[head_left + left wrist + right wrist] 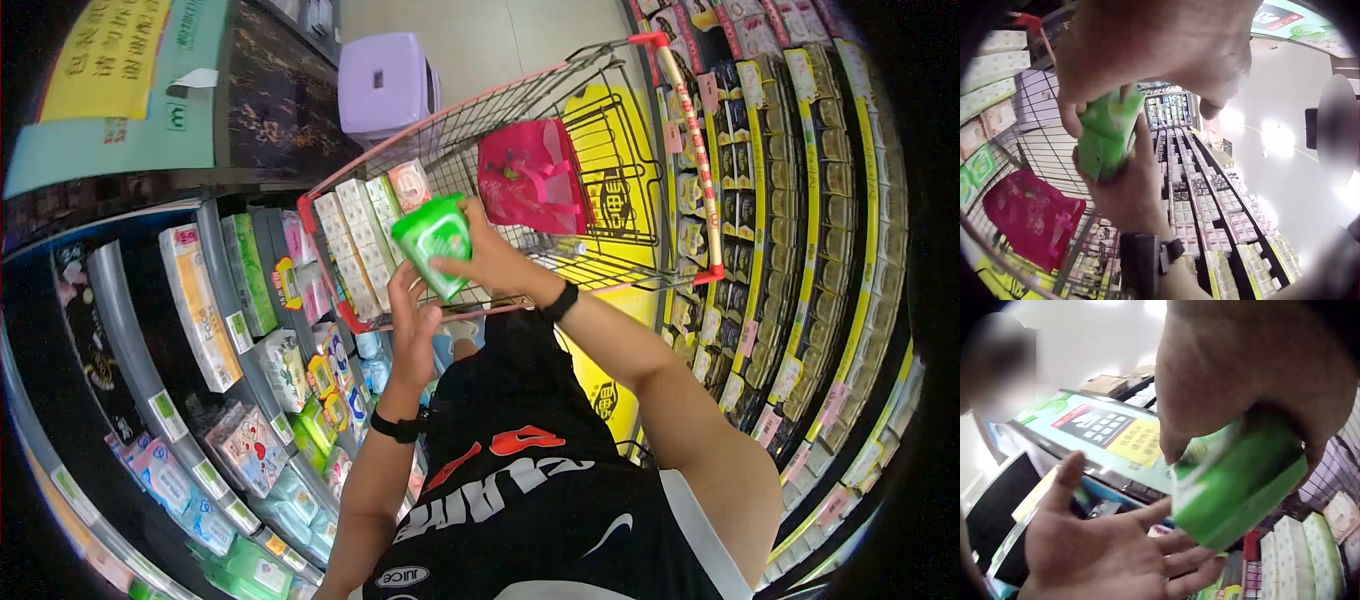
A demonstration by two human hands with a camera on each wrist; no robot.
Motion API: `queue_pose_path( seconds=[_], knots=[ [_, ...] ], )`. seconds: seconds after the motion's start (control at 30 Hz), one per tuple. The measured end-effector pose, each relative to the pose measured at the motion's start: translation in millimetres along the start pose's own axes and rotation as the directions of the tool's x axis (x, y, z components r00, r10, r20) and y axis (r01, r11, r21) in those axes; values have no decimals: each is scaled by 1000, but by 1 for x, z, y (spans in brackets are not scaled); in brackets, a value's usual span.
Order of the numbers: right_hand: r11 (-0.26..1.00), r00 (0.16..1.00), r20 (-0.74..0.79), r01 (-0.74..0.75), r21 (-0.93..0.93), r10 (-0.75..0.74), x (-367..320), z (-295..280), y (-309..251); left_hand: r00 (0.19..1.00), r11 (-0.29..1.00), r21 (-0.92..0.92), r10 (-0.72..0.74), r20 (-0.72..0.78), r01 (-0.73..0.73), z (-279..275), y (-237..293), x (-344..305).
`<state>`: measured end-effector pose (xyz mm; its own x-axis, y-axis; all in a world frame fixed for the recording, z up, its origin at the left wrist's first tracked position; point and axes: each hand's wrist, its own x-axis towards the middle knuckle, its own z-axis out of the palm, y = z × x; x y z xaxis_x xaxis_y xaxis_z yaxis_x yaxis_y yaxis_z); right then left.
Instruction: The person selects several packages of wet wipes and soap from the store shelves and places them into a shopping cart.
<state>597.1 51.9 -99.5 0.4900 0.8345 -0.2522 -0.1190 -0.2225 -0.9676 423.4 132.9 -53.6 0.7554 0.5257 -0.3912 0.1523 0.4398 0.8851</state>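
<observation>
A green soft pack (435,240) (1107,134) (1241,487) is held up over the near end of a shopping cart (690,130). My right hand (490,262) (1241,369) grips it from above, fingers and thumb curled round its end. My left hand (413,320) (1097,550) is just below and beside the pack, palm up and fingers straight; in the left wrist view the left hand (1147,44) has fingertips at the pack's edge. Both wrists wear black bands.
The wire cart holds a pink bag (525,180) (1032,215) and rows of white tissue packs (350,240) (1297,544). Stocked shelves line the aisle on the left (200,300) and right (800,200). A purple stool (385,80) stands beyond the cart.
</observation>
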Motion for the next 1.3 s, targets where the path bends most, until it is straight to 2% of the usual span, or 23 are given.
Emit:
queue_pose_path(
  seconds=[0.07,0.1,0.17,0.23,0.3,0.4,0.43,0.5,0.53,0.57,0.63,0.73,0.83,0.87,0.97,1.0,1.03,1.1,1.2,1.3],
  knots=[
    [982,984,-109,-124,144,140,32,-11,53,993,991,130,-54,105,40,-2,-1,21],
    [922,975,-62,-181,343,215,48,-19,69,985,980,193,-84,152,54,-3,-2,32],
    [672,940,75,-293,680,334,77,-34,105,994,952,308,-34,102,1,6,-1,51],
    [607,875,29,-359,709,483,110,-43,158,997,919,394,-26,75,-6,7,-11,65],
    [715,866,-50,-378,588,498,141,-51,222,997,923,382,-69,32,51,7,-25,73],
    [811,839,-164,-421,407,518,168,-50,273,994,905,414,-112,14,97,-1,-53,75],
    [797,865,-76,-418,436,495,174,-51,286,986,890,432,-165,8,145,-2,-57,74],
    [789,786,-208,-484,379,582,189,-40,316,964,851,469,-267,-6,239,-6,-61,71],
    [778,777,-204,-495,387,596,198,-36,338,975,841,511,-222,30,176,-14,-74,68],
    [759,785,-166,-486,433,597,204,-34,361,965,827,518,-260,10,218,-19,-80,65],
    [812,840,-163,-421,404,517,211,-31,369,943,797,528,-332,-27,295,-25,-85,60],
    [826,880,-193,-304,475,435,224,-23,385,926,751,561,-368,-81,348,-35,-91,59],
    [859,893,-110,-376,348,436,230,-26,410,922,757,544,-375,-93,363,-43,-101,59],
    [902,908,-104,-381,204,407,231,-24,426,924,760,539,-370,-100,363,-44,-104,59],
    [870,863,-125,-472,143,489,223,-18,391,927,770,527,-359,-108,360,-38,-109,62],
    [922,914,-137,-368,117,382,224,-19,433,927,768,532,-361,-99,356,-36,-110,64],
    [931,921,-146,-365,-9,360,226,-22,443,928,765,541,-361,-89,349,-35,-111,66],
    [905,936,-160,-346,-248,314,230,-23,441,937,794,512,-341,-70,327,-30,-113,68],
    [696,936,-238,-352,-625,260,227,-25,416,940,815,486,-337,-42,314,-25,-113,65],
    [653,870,-279,-490,-578,406,226,-28,396,948,810,511,-315,-31,286,-24,-110,62]
  ],
)
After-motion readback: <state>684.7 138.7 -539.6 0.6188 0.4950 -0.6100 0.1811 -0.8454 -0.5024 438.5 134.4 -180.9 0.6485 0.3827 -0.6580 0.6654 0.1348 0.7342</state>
